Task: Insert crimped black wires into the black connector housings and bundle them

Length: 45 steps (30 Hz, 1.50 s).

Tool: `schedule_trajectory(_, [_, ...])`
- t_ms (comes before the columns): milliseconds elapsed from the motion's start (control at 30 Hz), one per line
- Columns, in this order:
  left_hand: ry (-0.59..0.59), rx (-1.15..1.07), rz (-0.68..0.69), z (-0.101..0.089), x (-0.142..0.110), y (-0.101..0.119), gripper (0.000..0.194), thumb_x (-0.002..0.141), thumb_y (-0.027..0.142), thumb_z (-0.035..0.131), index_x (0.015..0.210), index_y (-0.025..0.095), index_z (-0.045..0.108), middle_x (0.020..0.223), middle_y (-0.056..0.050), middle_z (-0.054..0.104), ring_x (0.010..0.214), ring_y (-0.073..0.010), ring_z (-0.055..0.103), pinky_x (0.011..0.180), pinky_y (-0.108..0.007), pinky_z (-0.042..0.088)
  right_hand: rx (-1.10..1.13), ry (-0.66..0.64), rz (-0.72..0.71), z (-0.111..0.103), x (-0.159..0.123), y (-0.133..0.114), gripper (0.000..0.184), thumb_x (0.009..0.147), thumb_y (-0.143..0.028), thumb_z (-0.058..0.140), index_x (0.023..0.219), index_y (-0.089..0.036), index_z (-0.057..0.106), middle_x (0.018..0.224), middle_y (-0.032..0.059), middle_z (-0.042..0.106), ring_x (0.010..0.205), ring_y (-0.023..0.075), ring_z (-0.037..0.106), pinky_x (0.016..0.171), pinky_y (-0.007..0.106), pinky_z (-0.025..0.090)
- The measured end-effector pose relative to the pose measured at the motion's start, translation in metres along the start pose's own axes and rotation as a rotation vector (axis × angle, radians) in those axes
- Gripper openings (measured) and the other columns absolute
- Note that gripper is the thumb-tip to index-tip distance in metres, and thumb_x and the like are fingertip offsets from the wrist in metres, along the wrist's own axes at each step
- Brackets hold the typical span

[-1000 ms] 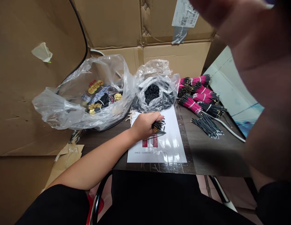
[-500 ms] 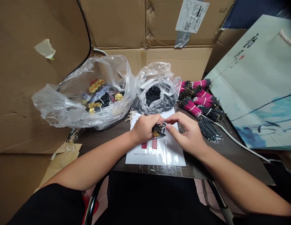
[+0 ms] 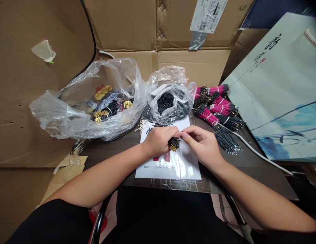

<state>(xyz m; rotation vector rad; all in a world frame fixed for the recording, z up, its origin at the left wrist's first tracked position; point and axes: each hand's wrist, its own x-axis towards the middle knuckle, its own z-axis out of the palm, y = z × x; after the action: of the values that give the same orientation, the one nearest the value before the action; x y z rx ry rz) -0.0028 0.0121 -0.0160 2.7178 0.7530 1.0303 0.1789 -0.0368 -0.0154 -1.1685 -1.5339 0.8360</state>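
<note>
My left hand (image 3: 161, 139) is wrapped round a bundle of black wires (image 3: 174, 143) whose gold-coloured tips stick out below the fingers. Close against it, my right hand (image 3: 202, 142) has thumb and forefinger pinched together at the left fingertips. Whatever sits in that pinch is too small and hidden to make out. Both hands are above a printed sheet (image 3: 170, 171) on the dark table. Behind them an open clear bag (image 3: 178, 117) holds many short black tube pieces (image 3: 165, 102). A few loose black pieces lie on the sheet just beyond my left hand.
At left, a large clear plastic bag (image 3: 53, 115) holds wire bundles with gold tips. Pink and black wire bundles (image 3: 221, 108) are piled at right, beside loose black wires (image 3: 226, 140) and a white cable (image 3: 262, 159). A pale paper bag (image 3: 282, 84) and cardboard walls (image 3: 127, 27) surround the table.
My right thumb and forefinger have closed from a spread position into a pinch touching my left fingertips. The wire bundle has turned, its gold tips now gathered and pointing down.
</note>
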Motion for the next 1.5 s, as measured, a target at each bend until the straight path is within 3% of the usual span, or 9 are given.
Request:
schedule_trajectory(167, [-0.060,0.097,-0.007,-0.001,0.000,0.000,0.025,0.094,0.030,0.041,0.074,0.018,0.048,0.065,0.000,0.056,0.057,-0.0123,0.052,0.054,-0.026,0.033,0.128,-0.046,0.091,0.000,0.001,0.004,0.016,0.082,-0.034,0.068,0.091,-0.020,0.069,0.089,0.0036,0.070,0.081,0.0162,0.064,0.076,0.031,0.051])
schedule_trajectory(333, [-0.095,0.127,-0.068,-0.002,0.000,0.003,0.022,0.093,0.030,0.043,0.079,0.017,0.053,0.070,-0.001,0.061,0.062,-0.0140,0.058,0.056,-0.026,0.036,0.031,-0.008,0.046,-0.003,0.001,0.004,0.013,0.083,-0.031,0.066,0.088,-0.020,0.068,0.084,0.0023,0.069,0.076,0.0144,0.063,0.071,0.029,0.050])
schedule_trajectory(433, [-0.110,0.139,-0.149,-0.004,0.001,0.007,0.015,0.091,0.027,0.045,0.087,0.017,0.056,0.078,-0.002,0.066,0.070,-0.0153,0.063,0.059,-0.025,0.040,-0.087,0.108,-0.092,-0.008,0.000,-0.002,0.006,0.084,-0.024,0.064,0.087,-0.020,0.067,0.082,0.0016,0.067,0.073,0.0135,0.061,0.068,0.029,0.049])
schedule_trajectory(533, [-0.149,0.191,-0.236,-0.006,0.003,0.011,0.012,0.089,0.024,0.048,0.090,0.018,0.058,0.083,-0.001,0.068,0.076,-0.0174,0.066,0.060,-0.026,0.043,-0.171,0.194,-0.348,-0.012,-0.004,-0.010,0.011,0.079,-0.011,0.066,0.088,-0.019,0.066,0.082,0.0024,0.066,0.074,0.0149,0.061,0.068,0.031,0.049])
schedule_trajectory(667, [-0.176,0.283,-0.300,-0.008,0.006,0.014,0.022,0.094,0.030,0.042,0.090,0.017,0.059,0.081,-0.003,0.069,0.076,-0.0197,0.067,0.060,-0.028,0.044,-0.208,0.135,-0.541,-0.012,-0.010,-0.016,0.026,0.072,-0.001,0.068,0.092,-0.018,0.065,0.084,0.0046,0.067,0.076,0.0174,0.062,0.067,0.033,0.051])
schedule_trajectory(833, [-0.174,0.327,-0.304,-0.009,0.008,0.015,0.028,0.096,0.034,0.038,0.090,0.017,0.059,0.080,-0.003,0.068,0.072,-0.0204,0.067,0.056,-0.029,0.042,-0.249,0.081,-0.541,-0.008,-0.011,-0.015,0.029,0.071,0.002,0.068,0.093,-0.016,0.065,0.083,0.0047,0.067,0.075,0.0165,0.061,0.067,0.033,0.051])
schedule_trajectory(1500, [-0.216,0.312,-0.330,-0.009,0.006,0.016,0.026,0.096,0.034,0.039,0.093,0.018,0.060,0.082,-0.002,0.069,0.075,-0.0214,0.067,0.058,-0.030,0.043,-0.270,0.104,-0.483,-0.006,-0.012,-0.015,0.022,0.075,-0.004,0.067,0.090,-0.019,0.065,0.081,0.0028,0.067,0.073,0.0149,0.061,0.066,0.032,0.050])
